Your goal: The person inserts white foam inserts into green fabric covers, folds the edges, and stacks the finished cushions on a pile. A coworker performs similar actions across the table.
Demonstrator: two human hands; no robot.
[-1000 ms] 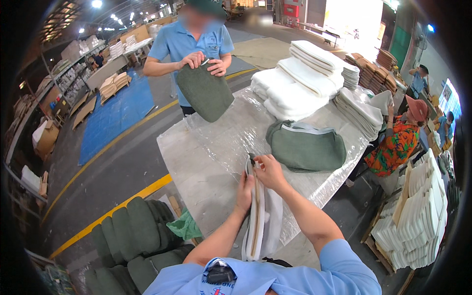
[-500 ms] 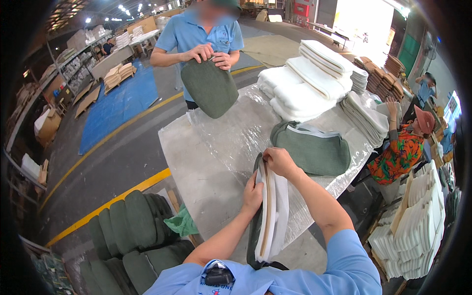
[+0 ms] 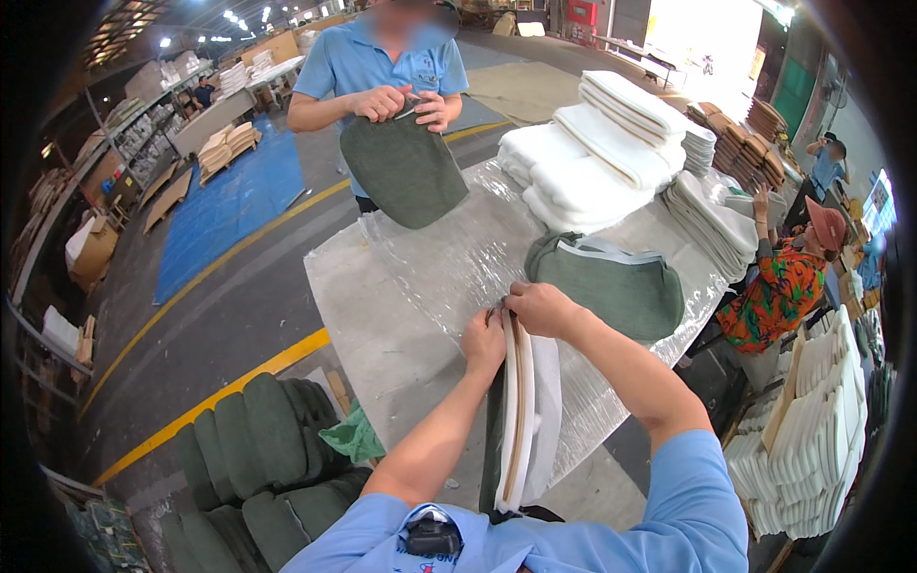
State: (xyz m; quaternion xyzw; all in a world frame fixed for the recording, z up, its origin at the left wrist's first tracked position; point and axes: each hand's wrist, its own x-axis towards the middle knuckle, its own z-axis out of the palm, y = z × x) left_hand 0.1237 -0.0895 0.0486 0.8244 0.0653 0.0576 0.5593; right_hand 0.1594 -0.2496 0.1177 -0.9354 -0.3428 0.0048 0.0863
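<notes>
Both hands pinch the top edge of a seat pad [image 3: 521, 411] standing on edge at the near side of the table [image 3: 382, 315]: pale foam over a thin board, with a dark green cover along its left side. The left hand [image 3: 484, 342] and right hand [image 3: 540, 307] grip closed, thumbs touching. The pad's lower end hides behind the person's collar.

Grey warehouse floor [image 3: 239, 306], yellow line [image 3: 220, 396], ceiling lights [image 3: 229, 15].

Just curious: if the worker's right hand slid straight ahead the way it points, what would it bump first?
Probably the left hand: the right hand points toward it across the white foam pad's top edge. Depth is uncertain.
</notes>
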